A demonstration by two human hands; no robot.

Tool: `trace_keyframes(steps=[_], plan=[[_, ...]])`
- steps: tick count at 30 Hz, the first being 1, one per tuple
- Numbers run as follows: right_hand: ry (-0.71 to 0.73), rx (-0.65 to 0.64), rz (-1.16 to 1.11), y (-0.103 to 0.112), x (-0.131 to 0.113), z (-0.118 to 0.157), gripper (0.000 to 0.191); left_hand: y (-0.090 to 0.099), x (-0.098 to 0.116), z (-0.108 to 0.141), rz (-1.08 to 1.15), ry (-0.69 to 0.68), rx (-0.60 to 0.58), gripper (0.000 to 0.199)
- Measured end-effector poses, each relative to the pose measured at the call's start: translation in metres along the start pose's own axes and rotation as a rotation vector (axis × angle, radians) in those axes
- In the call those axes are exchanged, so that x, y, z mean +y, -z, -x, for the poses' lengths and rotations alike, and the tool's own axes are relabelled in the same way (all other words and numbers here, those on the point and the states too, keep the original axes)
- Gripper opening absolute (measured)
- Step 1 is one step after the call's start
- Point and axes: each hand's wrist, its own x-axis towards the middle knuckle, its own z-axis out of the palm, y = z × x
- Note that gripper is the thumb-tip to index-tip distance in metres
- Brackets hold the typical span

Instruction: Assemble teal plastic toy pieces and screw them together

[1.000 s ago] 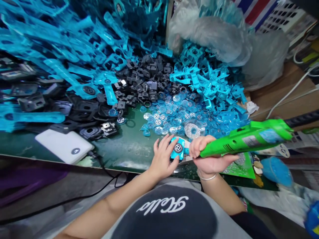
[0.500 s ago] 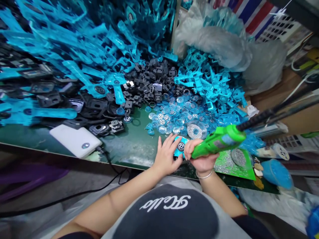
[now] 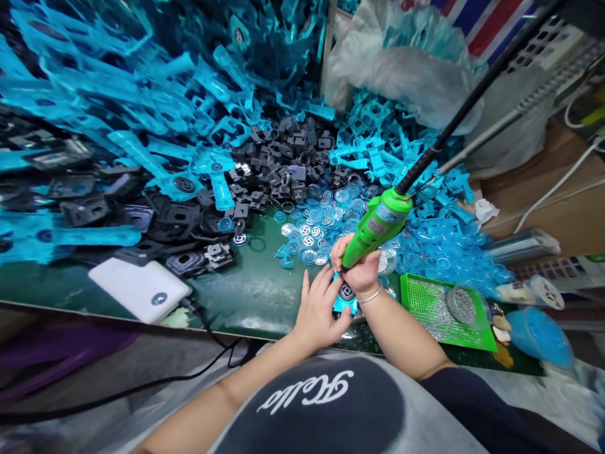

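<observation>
The head view looks down at a green worktop (image 3: 265, 290), where a small blue part (image 3: 346, 305) lies right by the person's two hands. On top of the blue part is a black circle (image 3: 347, 291) with a silver swirl. The left hand (image 3: 317, 309) holds the blue part from its left side, with thumb and fingers on it. The right hand (image 3: 363, 272) is wrapped tight around a green screwdriver (image 3: 375, 228), which leans over the far end of the blue part. Its tip is hidden, so I cannot tell if it touches. To the right of the blue part is a green tray (image 3: 489, 334) with lots of tiny silver bits (image 3: 428, 309). Well to the left of the blue part lies a white power bank (image 3: 137, 287) with a black cord (image 3: 207, 320). Behind the blue part is a pile of clear blue discs (image 3: 309, 238), then a heap of black blocks (image 3: 288, 151).
</observation>
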Motion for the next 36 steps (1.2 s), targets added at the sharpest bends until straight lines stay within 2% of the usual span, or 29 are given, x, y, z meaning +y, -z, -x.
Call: trace_keyframes(steps=[4, 7, 10, 12, 14, 16, 18, 19, 21, 23, 25, 27, 29, 31, 32, 34, 36], plan=[[-0.026, -0.014, 0.018, 0.001, 0.012, 0.002, 0.075, 0.0, -0.001, 0.001, -0.01, -0.007, 0.003, 0.055], [-0.002, -0.03, 0.0, 0.0, 0.009, -0.003, 0.075, 0.0, 0.0, 0.002, -0.007, -0.004, -0.018, 0.059], [0.054, 0.042, 0.074, 0.009, -0.021, -0.003, 0.076, 0.003, -0.001, 0.003, 0.015, 0.016, -0.057, 0.07], [0.051, 0.107, 0.323, 0.023, -0.053, 0.01, 0.065, 0.008, -0.003, 0.002, 0.044, 0.005, -0.049, 0.073], [-0.049, 0.111, 0.688, 0.039, -0.084, 0.033, 0.055, 0.019, -0.004, -0.003, 0.109, -0.075, -0.004, 0.074], [-0.223, -0.054, 0.923, 0.051, -0.102, 0.063, 0.05, 0.03, -0.001, -0.009, 0.223, -0.218, 0.066, 0.078], [-0.31, -0.225, 0.913, 0.055, -0.101, 0.09, 0.039, 0.036, 0.008, -0.018, 0.404, -0.302, 0.17, 0.086], [-0.305, -0.26, 0.843, 0.054, -0.094, 0.101, 0.037, 0.036, 0.014, -0.022, 0.506, -0.292, 0.213, 0.094], [-0.241, -0.218, 0.667, 0.05, -0.075, 0.114, 0.039, 0.031, 0.026, -0.029, 0.676, -0.156, 0.199, 0.115], [-0.198, -0.202, 0.542, 0.048, -0.059, 0.118, 0.043, 0.025, 0.035, -0.033, 0.776, -0.004, 0.033, 0.133], [-0.19, -0.256, 0.532, 0.052, -0.057, 0.116, 0.045, 0.025, 0.041, -0.035, 0.855, 0.036, -0.148, 0.137], [-0.164, -0.254, 0.567, 0.062, -0.069, 0.112, 0.047, 0.034, 0.043, -0.037, 0.936, -0.024, -0.227, 0.127], [-0.103, -0.131, 0.536, 0.071, -0.087, 0.108, 0.056, 0.047, 0.044, -0.04, 0.942, -0.083, -0.245, 0.115], [-0.041, -0.033, 0.472, 0.069, -0.101, 0.103, 0.072, 0.059, 0.044, -0.045, 0.909, -0.123, -0.277, 0.109], [0.007, -0.046, 0.475, 0.064, -0.105, 0.101, 0.077, 0.063, 0.044, -0.047, 0.898, -0.127, -0.294, 0.108], [0.172, -0.177, 0.587, 0.048, -0.103, 0.095, 0.079, 0.068, 0.043, -0.047, 0.895, -0.073, -0.276, 0.099], [0.358, -0.337, 0.739, 0.03, -0.094, 0.09, 0.08, 0.068, 0.039, -0.037, 0.905, 0.075, -0.2, 0.081]])
